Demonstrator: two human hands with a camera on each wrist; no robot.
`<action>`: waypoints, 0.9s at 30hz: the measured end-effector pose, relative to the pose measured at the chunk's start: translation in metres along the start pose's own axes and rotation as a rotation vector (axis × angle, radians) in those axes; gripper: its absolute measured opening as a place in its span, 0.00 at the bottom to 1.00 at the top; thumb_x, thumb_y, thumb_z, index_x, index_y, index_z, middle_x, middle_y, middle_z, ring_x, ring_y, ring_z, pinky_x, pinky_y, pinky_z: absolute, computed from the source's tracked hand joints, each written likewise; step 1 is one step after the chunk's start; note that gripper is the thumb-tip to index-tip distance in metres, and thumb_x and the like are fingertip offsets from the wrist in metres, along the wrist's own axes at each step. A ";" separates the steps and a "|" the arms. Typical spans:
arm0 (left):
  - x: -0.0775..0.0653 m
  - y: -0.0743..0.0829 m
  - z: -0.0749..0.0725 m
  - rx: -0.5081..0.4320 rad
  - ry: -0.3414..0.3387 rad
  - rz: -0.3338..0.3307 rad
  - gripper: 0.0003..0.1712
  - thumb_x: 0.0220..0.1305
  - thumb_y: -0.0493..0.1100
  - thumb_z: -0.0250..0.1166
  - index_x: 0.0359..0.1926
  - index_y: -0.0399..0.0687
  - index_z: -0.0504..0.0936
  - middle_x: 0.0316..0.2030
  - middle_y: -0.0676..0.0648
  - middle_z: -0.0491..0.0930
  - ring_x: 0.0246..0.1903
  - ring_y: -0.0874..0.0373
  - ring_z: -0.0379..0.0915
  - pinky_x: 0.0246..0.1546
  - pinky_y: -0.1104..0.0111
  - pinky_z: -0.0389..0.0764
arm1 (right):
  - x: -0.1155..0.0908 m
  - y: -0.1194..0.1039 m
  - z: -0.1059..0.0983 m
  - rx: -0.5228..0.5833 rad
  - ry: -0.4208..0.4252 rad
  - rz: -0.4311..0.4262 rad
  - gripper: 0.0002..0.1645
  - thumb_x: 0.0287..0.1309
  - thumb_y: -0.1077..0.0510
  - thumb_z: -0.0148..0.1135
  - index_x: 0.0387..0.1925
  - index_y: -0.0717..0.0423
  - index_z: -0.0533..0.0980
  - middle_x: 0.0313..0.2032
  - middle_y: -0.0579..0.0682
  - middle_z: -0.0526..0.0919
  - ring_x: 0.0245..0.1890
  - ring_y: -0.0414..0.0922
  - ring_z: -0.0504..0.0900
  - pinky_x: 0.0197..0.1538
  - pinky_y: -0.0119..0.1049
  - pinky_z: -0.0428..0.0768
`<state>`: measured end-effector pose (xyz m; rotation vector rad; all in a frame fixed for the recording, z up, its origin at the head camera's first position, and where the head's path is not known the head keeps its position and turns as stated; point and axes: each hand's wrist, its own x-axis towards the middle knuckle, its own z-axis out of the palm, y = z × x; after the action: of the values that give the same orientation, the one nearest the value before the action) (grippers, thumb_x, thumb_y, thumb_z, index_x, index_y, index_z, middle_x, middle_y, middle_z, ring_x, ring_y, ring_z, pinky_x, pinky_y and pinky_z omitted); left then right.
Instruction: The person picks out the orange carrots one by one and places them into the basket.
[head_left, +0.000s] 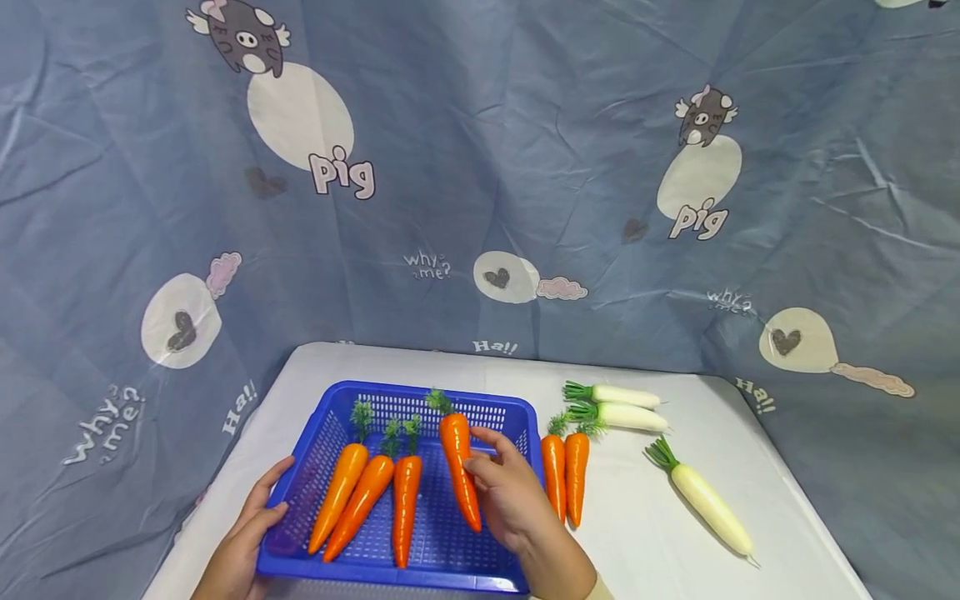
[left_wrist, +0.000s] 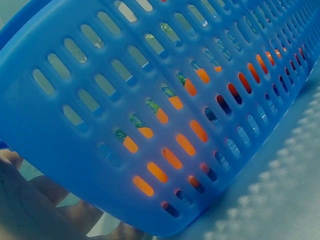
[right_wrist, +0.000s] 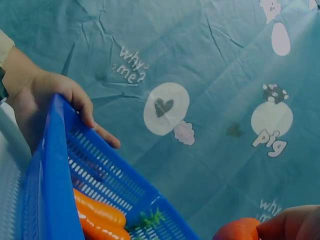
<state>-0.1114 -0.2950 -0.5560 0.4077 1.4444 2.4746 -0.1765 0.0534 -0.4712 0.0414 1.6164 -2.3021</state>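
My left hand (head_left: pixel 243 533) grips the left side of a blue plastic basket (head_left: pixel 390 575), fingers over its rim; the right wrist view shows this hold at the corner. Between thumb and fingers, my right hand (head_left: pixel 517 500) pinches an orange carrot (head_left: pixel 459 471) with a green leafy top, tip toward me, over the basket's right half. Three more carrots lie in the basket: a lighter one (head_left: pixel 339 498) at left, a second (head_left: pixel 362 508) close beside it, and a third (head_left: pixel 407 510) nearer the middle. Through the slots of the basket wall (left_wrist: pixel 30 115), orange shows in the left wrist view.
Right of the basket, two carrots (head_left: pixel 576 479) lie side by side on the white table (head_left: pixel 637 542). Two white radishes (head_left: pixel 626 396) lie behind them, and a larger radish (head_left: pixel 708 504) lies diagonally farther right. A blue printed cloth (head_left: pixel 600 183) hangs behind and beside the table.
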 end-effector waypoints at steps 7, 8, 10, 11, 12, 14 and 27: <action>-0.001 -0.002 -0.002 0.049 0.044 -0.017 0.33 0.86 0.39 0.34 0.82 0.69 0.41 0.67 0.67 0.68 0.64 0.63 0.74 0.60 0.60 0.82 | 0.004 0.003 0.009 -0.012 0.011 -0.010 0.36 0.64 0.67 0.59 0.72 0.63 0.62 0.51 0.59 0.76 0.42 0.47 0.78 0.43 0.36 0.79; -0.002 -0.002 -0.002 0.045 0.048 -0.019 0.33 0.86 0.40 0.34 0.82 0.70 0.41 0.67 0.67 0.68 0.64 0.63 0.75 0.60 0.59 0.82 | 0.005 0.003 0.010 -0.010 0.010 -0.009 0.36 0.64 0.67 0.58 0.72 0.63 0.62 0.51 0.59 0.76 0.43 0.47 0.79 0.43 0.36 0.79; -0.002 -0.002 -0.003 0.038 0.043 -0.018 0.32 0.86 0.40 0.34 0.82 0.70 0.42 0.67 0.67 0.69 0.64 0.63 0.75 0.60 0.59 0.82 | 0.007 0.005 0.012 -0.007 0.009 -0.006 0.36 0.64 0.67 0.59 0.72 0.62 0.62 0.50 0.58 0.77 0.42 0.47 0.79 0.43 0.36 0.79; -0.002 -0.002 -0.003 0.035 0.039 -0.015 0.32 0.86 0.39 0.34 0.82 0.70 0.42 0.67 0.67 0.69 0.64 0.63 0.75 0.60 0.59 0.82 | 0.008 0.007 0.012 -0.006 0.010 -0.005 0.36 0.64 0.67 0.59 0.72 0.63 0.62 0.50 0.58 0.77 0.42 0.47 0.79 0.43 0.36 0.80; -0.002 -0.002 -0.003 0.032 0.030 -0.010 0.33 0.86 0.39 0.33 0.82 0.70 0.41 0.67 0.67 0.69 0.64 0.62 0.75 0.60 0.58 0.82 | 0.009 0.008 0.013 -0.005 0.013 -0.005 0.36 0.64 0.67 0.59 0.72 0.63 0.62 0.50 0.58 0.78 0.42 0.47 0.80 0.43 0.36 0.80; -0.001 -0.002 -0.003 0.023 0.014 0.001 0.33 0.86 0.39 0.33 0.82 0.70 0.41 0.68 0.66 0.69 0.64 0.61 0.75 0.60 0.57 0.82 | 0.010 0.010 0.014 0.001 0.021 -0.005 0.35 0.64 0.67 0.59 0.72 0.63 0.63 0.49 0.57 0.79 0.41 0.46 0.80 0.42 0.36 0.80; -0.001 0.000 0.001 0.091 0.067 -0.017 0.33 0.86 0.41 0.34 0.83 0.67 0.40 0.69 0.66 0.65 0.63 0.62 0.75 0.58 0.57 0.83 | 0.010 0.014 0.012 -0.004 0.044 0.027 0.35 0.65 0.66 0.58 0.72 0.64 0.63 0.50 0.59 0.78 0.42 0.47 0.81 0.43 0.37 0.81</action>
<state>-0.1104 -0.2947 -0.5553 0.3318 1.5850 2.4372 -0.1799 0.0358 -0.4815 0.1130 1.6320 -2.2934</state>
